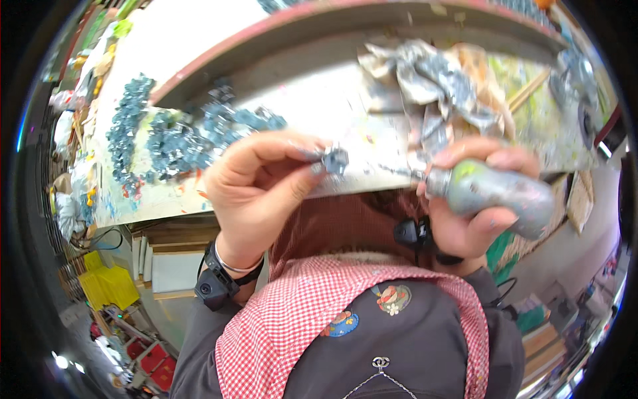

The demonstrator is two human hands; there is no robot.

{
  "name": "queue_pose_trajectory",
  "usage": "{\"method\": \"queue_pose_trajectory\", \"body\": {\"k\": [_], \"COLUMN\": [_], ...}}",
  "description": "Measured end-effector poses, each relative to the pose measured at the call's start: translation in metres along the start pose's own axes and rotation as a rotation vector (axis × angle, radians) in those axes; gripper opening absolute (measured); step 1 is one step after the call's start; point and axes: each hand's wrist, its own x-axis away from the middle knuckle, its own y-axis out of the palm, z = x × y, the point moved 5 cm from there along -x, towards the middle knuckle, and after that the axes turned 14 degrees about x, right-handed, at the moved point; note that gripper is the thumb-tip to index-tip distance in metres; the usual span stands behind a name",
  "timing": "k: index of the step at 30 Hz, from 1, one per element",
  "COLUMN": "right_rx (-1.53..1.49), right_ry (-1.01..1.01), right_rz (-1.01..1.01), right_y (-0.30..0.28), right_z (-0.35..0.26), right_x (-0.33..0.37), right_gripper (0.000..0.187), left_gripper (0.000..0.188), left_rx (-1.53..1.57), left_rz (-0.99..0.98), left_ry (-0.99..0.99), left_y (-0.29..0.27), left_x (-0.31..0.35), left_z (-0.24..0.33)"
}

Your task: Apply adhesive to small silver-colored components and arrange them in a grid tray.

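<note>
Blue-grey pieces (179, 141) lay heaped at left on counter (325, 100). Left hand (256, 176), angled in from near left, pinched small blue-grey piece (336, 160) between thumb and forefinger at middle, by counter's near edge. Right hand (462, 229) wrapped around tilted grey bottle (502, 198), its thin nozzle (399, 171) pointing left toward piece, apart. Crumpled stained sheet (428, 76) lay far right.
</note>
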Motion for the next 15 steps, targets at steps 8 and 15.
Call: {"method": "queue_pose_trajectory", "body": {"k": [8, 15], "right_rx": [-0.087, -0.046], "right_ry": [-0.009, 0.004], "right_rz": [0.201, 0.101], "right_y": [0.0, 0.002], "right_z": [-0.003, -0.013], "right_x": [0.016, 0.016], "right_gripper": [0.054, 0.053], "left_gripper": [0.019, 0.011], "left_rx": [-0.355, -0.743], "left_rz": [-0.008, -0.082], "left_ry": [0.176, 0.169], "left_y": [-0.039, -0.144], "left_x": [-0.055, -0.206], "left_z": [0.08, 0.051]}}
